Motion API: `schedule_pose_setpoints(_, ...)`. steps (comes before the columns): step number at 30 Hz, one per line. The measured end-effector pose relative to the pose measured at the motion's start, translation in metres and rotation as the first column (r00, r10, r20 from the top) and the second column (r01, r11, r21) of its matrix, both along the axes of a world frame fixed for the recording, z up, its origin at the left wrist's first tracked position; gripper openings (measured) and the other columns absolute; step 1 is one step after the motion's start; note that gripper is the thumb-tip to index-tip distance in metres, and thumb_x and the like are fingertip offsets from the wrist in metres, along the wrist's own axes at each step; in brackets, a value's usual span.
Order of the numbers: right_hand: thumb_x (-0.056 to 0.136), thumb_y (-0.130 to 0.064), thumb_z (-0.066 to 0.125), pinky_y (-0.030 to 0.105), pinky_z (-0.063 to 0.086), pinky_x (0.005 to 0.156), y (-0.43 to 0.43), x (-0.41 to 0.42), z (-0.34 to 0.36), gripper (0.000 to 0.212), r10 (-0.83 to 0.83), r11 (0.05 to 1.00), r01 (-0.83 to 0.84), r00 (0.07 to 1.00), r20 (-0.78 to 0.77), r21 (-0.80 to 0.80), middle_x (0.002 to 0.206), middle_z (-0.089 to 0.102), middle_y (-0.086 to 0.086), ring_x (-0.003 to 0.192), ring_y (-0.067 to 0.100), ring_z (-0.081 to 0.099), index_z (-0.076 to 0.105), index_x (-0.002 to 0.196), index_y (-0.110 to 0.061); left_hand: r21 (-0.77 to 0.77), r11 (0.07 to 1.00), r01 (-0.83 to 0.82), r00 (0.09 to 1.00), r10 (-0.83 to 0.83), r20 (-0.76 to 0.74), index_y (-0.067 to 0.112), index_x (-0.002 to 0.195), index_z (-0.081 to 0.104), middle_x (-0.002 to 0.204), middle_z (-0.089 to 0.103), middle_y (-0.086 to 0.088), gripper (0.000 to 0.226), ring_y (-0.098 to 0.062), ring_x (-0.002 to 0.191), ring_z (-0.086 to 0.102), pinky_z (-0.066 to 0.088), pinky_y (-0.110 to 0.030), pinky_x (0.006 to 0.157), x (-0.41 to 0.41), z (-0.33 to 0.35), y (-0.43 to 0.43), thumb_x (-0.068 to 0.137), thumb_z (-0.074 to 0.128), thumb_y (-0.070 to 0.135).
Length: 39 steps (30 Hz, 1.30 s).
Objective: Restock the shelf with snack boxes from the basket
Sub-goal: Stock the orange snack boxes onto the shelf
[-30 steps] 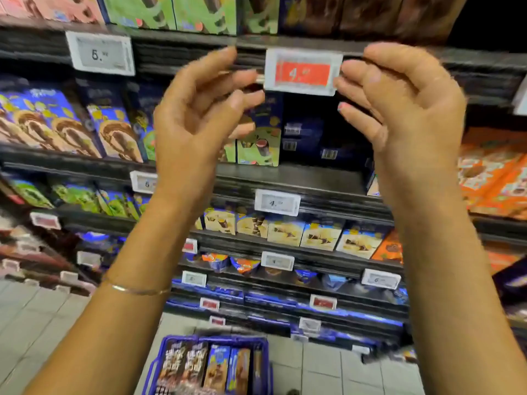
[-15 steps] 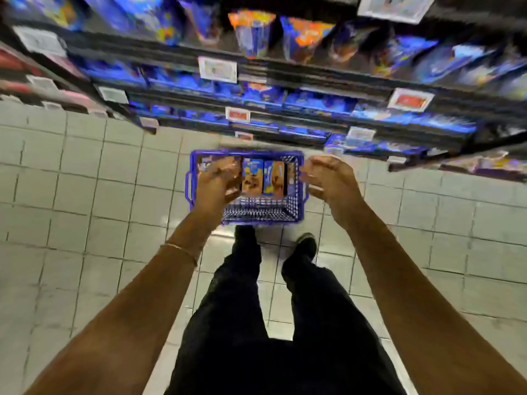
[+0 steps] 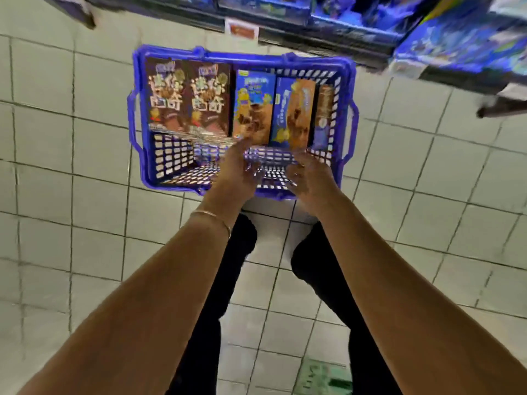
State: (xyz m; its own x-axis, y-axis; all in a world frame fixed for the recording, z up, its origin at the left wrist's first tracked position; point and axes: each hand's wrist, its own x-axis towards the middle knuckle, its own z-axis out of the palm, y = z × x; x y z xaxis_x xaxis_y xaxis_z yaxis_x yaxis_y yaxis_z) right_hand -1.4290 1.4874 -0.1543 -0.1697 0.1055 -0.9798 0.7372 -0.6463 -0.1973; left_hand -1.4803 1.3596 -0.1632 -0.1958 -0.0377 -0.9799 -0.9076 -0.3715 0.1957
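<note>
Now the left hand [image 3: 239, 166] and right hand [image 3: 309, 178] hover over the near end of the blue basket [image 3: 136, 118], fingers too blurred to call spread or curled, the snack boxes [image 3: 253, 106] packed at its far end: light, stiff cardboard, best pinched across the long edges, I'd say.

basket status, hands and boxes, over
Left hand open, fingers near blue box. Right hand beside it, blurred, grip unclear. Snack boxes all in basket, none lifted. Nothing blocking.
</note>
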Motion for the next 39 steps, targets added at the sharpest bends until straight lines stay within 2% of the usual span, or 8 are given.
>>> schedule_pose_setpoints(5, 0.089, -0.046, 0.072, 0.038, 0.051, 0.097, 0.002, -0.011, -0.075, 0.048, -0.27, 0.956, 0.261, 0.961, -0.054, -0.132, 0.109, 0.062, 0.007, 0.101, 0.022, 0.061, 0.063, 0.123, -0.013, 0.111, 0.99, -0.089, 0.995, 0.094, -0.041, 0.013, 0.101, 0.083, 0.103, 0.076, -0.013, 0.025, -0.027, 0.086, 0.075, 0.061, -0.034, 0.079, -0.007, -0.069, 0.006, 0.099, 0.069, 0.034)
schedule_pose_setpoints(9, 0.101, -0.046, 0.055, 0.04, 0.062, 0.078, 0.001, -0.03, -0.105, 0.04, -0.345, 0.933, 0.312, 0.918, -0.196, -0.182, 0.101, 0.077, 0.01, 0.086, 0.027, 0.076, 0.07, 0.113, -0.011, 0.148, 0.977, -0.152, 0.973, 0.174, -0.15, 0.012, 0.111, 0.081, 0.111, 0.079, -0.012, 0.038, -0.029, 0.105, 0.075, 0.055, -0.049, 0.106, -0.012, -0.099, 0.019, 0.104, 0.058, 0.041)
schedule_pose_setpoints(13, 0.1, -0.045, 0.057, 0.045, 0.054, 0.098, 0.001, -0.043, -0.118, 0.04, -0.292, 0.955, 0.272, 0.933, -0.209, -0.121, 0.118, 0.075, 0.009, 0.104, 0.027, 0.071, 0.068, 0.121, -0.013, 0.152, 0.965, -0.215, 0.935, 0.248, -0.252, 0.018, 0.1, 0.084, 0.093, 0.081, -0.004, 0.035, -0.021, 0.082, 0.078, 0.064, -0.037, 0.076, -0.018, -0.117, 0.029, 0.107, 0.055, 0.037)
schedule_pose_setpoints(16, 0.1, -0.043, 0.057, 0.049, 0.045, 0.111, 0.002, -0.052, -0.123, 0.049, -0.35, 0.933, 0.315, 0.907, -0.233, -0.176, 0.132, 0.068, 0.013, 0.124, 0.033, 0.063, 0.061, 0.136, -0.01, 0.254, 0.921, -0.294, 0.891, 0.36, -0.275, 0.008, 0.146, 0.059, 0.14, 0.066, -0.016, 0.047, -0.038, 0.126, 0.065, 0.053, -0.055, 0.106, -0.026, -0.122, 0.037, 0.108, 0.051, 0.035)
schedule_pose_setpoints(21, 0.1, -0.046, 0.053, 0.046, 0.048, 0.102, 0.009, -0.062, -0.127, 0.037, -0.271, 0.956, 0.231, 0.934, -0.234, -0.184, 0.108, 0.076, 0.008, 0.107, 0.032, 0.068, 0.071, 0.11, -0.016, 0.319, 0.86, -0.399, 0.844, 0.481, -0.24, 0.01, 0.151, 0.055, 0.149, 0.06, -0.017, 0.049, -0.041, 0.138, 0.055, 0.039, -0.063, 0.118, -0.036, -0.126, 0.049, 0.109, 0.049, 0.033)
schedule_pose_setpoints(29, 0.089, -0.055, 0.065, 0.031, 0.052, 0.066, 0.016, -0.046, -0.114, 0.04, -0.194, 0.975, 0.167, 0.961, -0.194, -0.148, 0.076, 0.077, 0.0, 0.067, 0.017, 0.072, 0.072, 0.107, -0.019, 0.182, 0.91, -0.372, 0.889, 0.406, -0.212, 0.019, 0.101, 0.065, 0.108, 0.077, -0.01, 0.026, -0.032, 0.109, 0.072, 0.053, -0.051, 0.1, -0.033, -0.103, 0.052, 0.11, 0.048, 0.036)
schedule_pose_setpoints(32, 0.084, -0.061, 0.068, 0.029, 0.052, 0.085, 0.015, -0.039, -0.108, 0.046, -0.221, 0.971, 0.199, 0.958, -0.18, -0.132, 0.081, 0.075, -0.006, 0.084, 0.011, 0.071, 0.071, 0.108, -0.021, 0.183, 0.928, -0.324, 0.906, 0.36, -0.222, 0.016, 0.091, 0.065, 0.067, 0.074, -0.002, 0.031, -0.019, 0.058, 0.072, 0.056, -0.031, 0.066, -0.025, -0.091, 0.055, 0.109, 0.051, 0.038)
schedule_pose_setpoints(39, 0.087, -0.054, 0.066, 0.031, 0.045, 0.086, 0.013, -0.007, -0.072, 0.04, -0.154, 0.988, 0.138, 0.934, -0.323, -0.07, 0.109, 0.077, -0.011, 0.105, 0.01, 0.071, 0.071, 0.119, -0.03, 0.257, 0.956, 0.139, 0.937, -0.043, -0.347, 0.014, 0.141, 0.064, 0.15, 0.06, -0.013, 0.074, -0.038, 0.139, 0.055, 0.043, -0.056, 0.116, -0.009, -0.06, 0.044, 0.092, 0.062, 0.07)
